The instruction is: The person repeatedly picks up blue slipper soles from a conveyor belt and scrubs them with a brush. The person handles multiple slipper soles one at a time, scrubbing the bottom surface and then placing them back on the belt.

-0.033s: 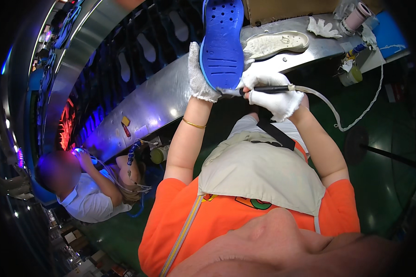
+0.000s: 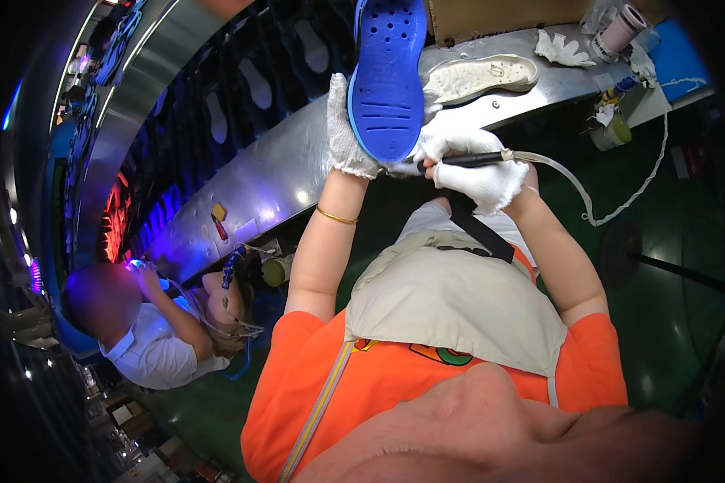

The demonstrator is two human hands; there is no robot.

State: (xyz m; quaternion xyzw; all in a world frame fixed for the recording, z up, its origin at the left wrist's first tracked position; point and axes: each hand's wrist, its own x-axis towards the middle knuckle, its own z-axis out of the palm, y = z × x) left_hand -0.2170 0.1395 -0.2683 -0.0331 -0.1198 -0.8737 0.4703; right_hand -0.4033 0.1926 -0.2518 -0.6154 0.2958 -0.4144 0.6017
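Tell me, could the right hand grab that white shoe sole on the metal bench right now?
Probably not while it's busy: the right hand is holding a black-handled tool. With that put down, likely yes, since the white shoe sole lies close by, mostly uncovered.

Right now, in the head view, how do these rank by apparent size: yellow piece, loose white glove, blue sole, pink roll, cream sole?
Largest to smallest:
1. blue sole, though cut off by the top edge
2. cream sole
3. loose white glove and pink roll: too alike to rank
4. yellow piece
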